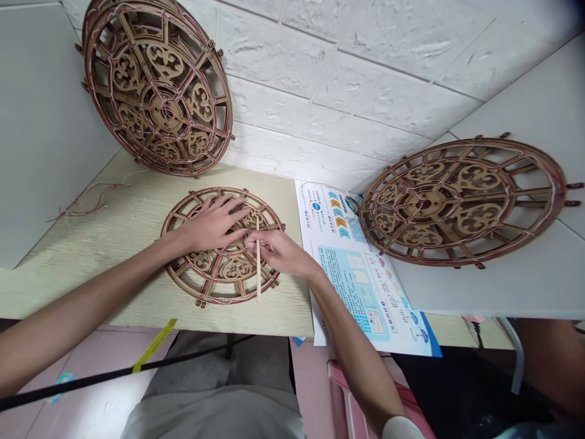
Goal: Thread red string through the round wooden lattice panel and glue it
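Observation:
A round brown openwork disc (237, 268), like an ornate wheel with spokes and scroll cut-outs, lies flat on the table. Reddish and pale wires run along its rings. My left hand (214, 222) rests spread over its upper middle, fingers stretched out. Just right of the disc's centre, my right hand (276, 249) is closed around a thin pale wooden stick (258, 271). The stick crosses over the disc's right half. The fingertips of both hands come close together near the hub, and what lies beneath them is hidden.
Similar discs (167, 113) lean at the back left against the wall, and another disc (425, 204) leans on the right. A printed sheet (338, 262) lies right of my work. Loose wires (98, 195) lie at left. Part of another person (548, 360) shows at lower right.

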The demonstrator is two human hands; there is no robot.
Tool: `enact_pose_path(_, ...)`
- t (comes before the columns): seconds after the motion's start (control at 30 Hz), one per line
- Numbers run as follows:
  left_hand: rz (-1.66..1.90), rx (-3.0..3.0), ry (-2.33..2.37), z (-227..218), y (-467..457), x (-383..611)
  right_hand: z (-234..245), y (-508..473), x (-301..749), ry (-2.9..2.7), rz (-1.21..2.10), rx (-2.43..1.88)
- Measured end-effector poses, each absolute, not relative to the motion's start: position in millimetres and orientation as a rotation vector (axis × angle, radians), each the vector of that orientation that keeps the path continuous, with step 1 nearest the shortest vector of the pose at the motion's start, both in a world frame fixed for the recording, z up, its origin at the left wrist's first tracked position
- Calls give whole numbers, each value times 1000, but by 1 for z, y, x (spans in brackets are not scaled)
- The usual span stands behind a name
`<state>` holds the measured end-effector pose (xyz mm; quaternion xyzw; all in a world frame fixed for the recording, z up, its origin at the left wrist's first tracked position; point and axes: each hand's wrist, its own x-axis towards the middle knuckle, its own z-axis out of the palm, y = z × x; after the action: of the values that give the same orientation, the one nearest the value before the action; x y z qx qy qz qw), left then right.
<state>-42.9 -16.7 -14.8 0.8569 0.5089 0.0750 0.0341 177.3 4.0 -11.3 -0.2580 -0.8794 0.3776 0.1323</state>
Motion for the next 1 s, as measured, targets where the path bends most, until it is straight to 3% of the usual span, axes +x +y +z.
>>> enact_pose_path(0.63, 174, 2658, 1554, -16, -17, -44, -7, -6, 173, -2668, 830, -806)
enact_pose_path(1.0, 214, 2672, 1526, -18, -16, -45, -7, -9, 169, -2568, 900, -842)
